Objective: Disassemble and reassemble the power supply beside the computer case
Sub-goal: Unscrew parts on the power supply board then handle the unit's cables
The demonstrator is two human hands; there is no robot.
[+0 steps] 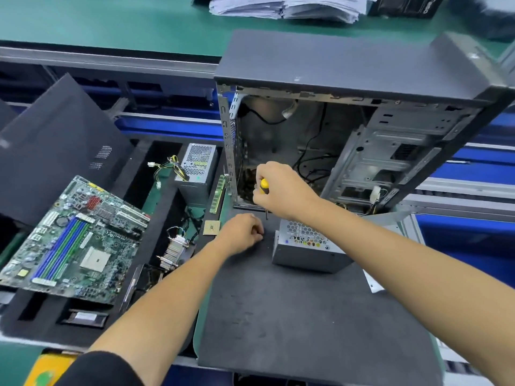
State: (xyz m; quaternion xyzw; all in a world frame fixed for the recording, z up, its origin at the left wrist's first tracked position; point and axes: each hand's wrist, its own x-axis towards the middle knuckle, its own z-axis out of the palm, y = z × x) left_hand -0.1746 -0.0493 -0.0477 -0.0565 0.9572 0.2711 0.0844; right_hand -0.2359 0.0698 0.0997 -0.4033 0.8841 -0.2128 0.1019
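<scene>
Both hands over dark mat [306,316]. Right hand [281,190] fingers wrapped round yellow-and-black-handled screwdriver [264,188], tip down. Left hand [241,232] fingers curled; contents indiscernible. Grey metal power supply box [309,250] just right, before open grey computer case [362,121].

Screwdriver [264,190] mostly buried in the right hand [281,190]; tip too small to read. Curled left hand [242,232] fingers concealing whatever lies beneath (if anything). Paper stack [284,6] cropped at top edge.
</scene>
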